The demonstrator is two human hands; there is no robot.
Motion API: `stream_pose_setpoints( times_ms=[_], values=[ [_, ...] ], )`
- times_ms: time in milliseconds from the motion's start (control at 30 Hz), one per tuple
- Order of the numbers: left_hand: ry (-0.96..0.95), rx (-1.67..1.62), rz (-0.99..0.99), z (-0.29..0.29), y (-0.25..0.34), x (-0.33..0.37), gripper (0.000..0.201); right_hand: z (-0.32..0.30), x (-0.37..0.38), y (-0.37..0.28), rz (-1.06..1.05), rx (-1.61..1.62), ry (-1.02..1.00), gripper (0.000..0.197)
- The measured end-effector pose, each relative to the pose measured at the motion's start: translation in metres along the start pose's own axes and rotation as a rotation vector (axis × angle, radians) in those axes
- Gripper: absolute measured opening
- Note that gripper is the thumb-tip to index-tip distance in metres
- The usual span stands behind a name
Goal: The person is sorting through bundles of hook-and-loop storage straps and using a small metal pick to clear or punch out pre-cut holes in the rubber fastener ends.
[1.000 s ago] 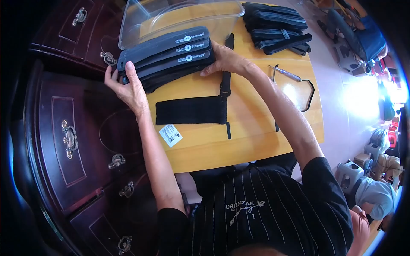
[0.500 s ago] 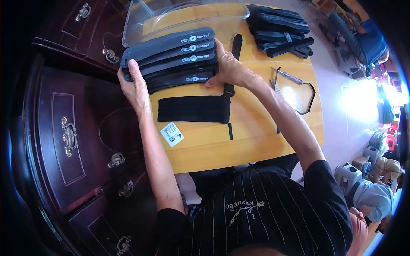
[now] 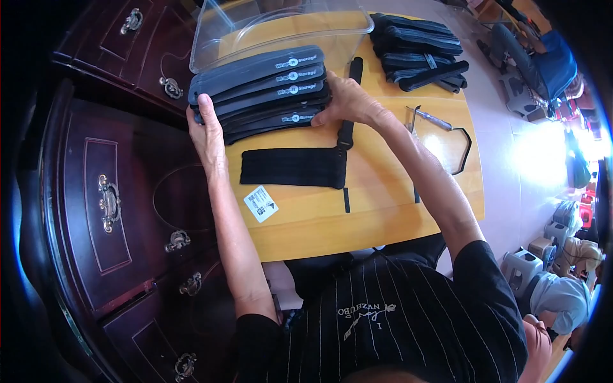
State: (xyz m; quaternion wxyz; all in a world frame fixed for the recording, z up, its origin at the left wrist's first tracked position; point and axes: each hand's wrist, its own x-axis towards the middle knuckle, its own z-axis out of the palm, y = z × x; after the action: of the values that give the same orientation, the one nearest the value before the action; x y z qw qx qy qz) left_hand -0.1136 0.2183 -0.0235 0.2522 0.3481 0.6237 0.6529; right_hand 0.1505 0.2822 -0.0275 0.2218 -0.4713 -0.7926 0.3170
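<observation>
A thick stack of black straps with white printing at one end lies between my hands at the far side of the table. My left hand grips its left end, thumb on the near top edge. Closed around the right end is my right hand, its thumb at the lowest strap; some of its fingers are hidden behind the stack. Just nearer to me, a flat row of black straps lies on the table, and a black strap with a buckle runs up from its right end.
A clear plastic bin stands behind the stack. Another pile of black straps sits at the far right, beyond a thin-handled tool and a thin black band. A white label lies nearby. Dark drawers border the table's left.
The whole view has shifted slightly. Both hands keep their hold on the strap stack, which has hardly moved relative to the table.
</observation>
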Motion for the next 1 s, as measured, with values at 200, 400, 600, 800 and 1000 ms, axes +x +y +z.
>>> stream_pose_setpoints(
  times_ms=[200, 400, 600, 800, 1000],
  values=[
    [-0.111, 0.050, -0.002, 0.000, 0.006, -0.005, 0.078, -0.012, 0.001, -0.002, 0.081, -0.047, -0.104, 0.078],
    [-0.133, 0.032, 0.175, -0.008, -0.019, -0.013, 0.079, 0.001, -0.001, 0.008, -0.016, 0.062, -0.006, 0.083],
    [0.226, 0.573, 0.419, -0.013, -0.007, -0.069, 0.049, 0.003, 0.000, 0.013, 0.006, 0.149, -0.058, 0.089],
    [-0.473, -0.290, -0.504, 0.036, 0.000, -0.121, 0.027, -0.011, -0.005, 0.009, 0.121, 0.460, -0.251, 0.084],
    [-0.461, -0.417, -0.666, 0.057, -0.012, -0.100, 0.035, -0.012, 0.001, 0.010, 0.104, 0.659, -0.229, 0.081]
  ],
)
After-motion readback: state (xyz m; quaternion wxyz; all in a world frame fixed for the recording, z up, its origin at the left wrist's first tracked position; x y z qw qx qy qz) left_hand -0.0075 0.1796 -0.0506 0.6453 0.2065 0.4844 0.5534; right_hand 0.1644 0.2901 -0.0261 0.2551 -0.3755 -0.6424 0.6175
